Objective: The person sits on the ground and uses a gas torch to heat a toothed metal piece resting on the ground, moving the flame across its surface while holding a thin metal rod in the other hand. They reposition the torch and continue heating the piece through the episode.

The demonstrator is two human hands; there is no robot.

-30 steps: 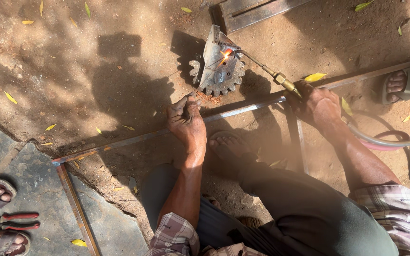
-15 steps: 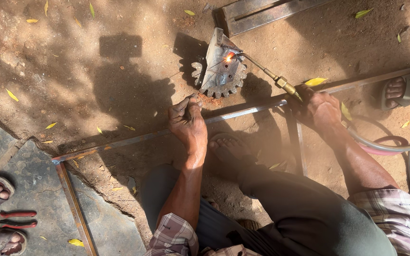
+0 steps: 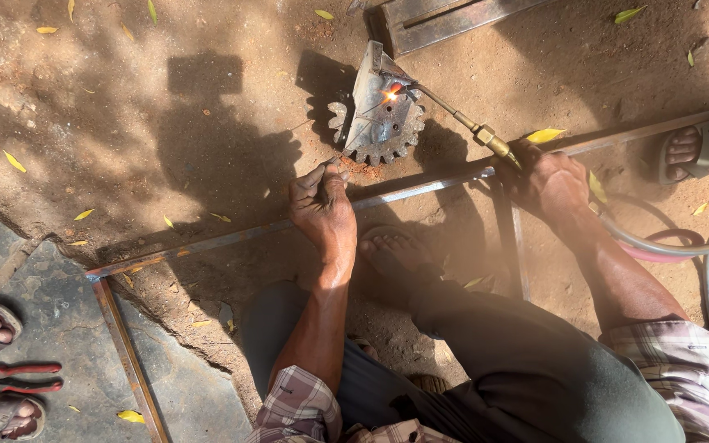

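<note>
A brass-tipped gas torch point(image 3: 461, 119) is held in the right hand point(image 3: 553, 182), its fingers wrapped round the handle at the near right end, and the flame is played on a toothed metal gear point(image 3: 381, 123) standing on the dirt ground point(image 3: 166, 148) at the far centre. A thin rod point(image 3: 331, 163) is pinched between the closed fingers point(image 3: 315, 182) of the left hand point(image 3: 323, 209), just near-left of the gear. A long steel bar point(image 3: 231, 238) is laid across the ground under both hands, and hoses point(image 3: 666, 242) are trailed off to the right.
</note>
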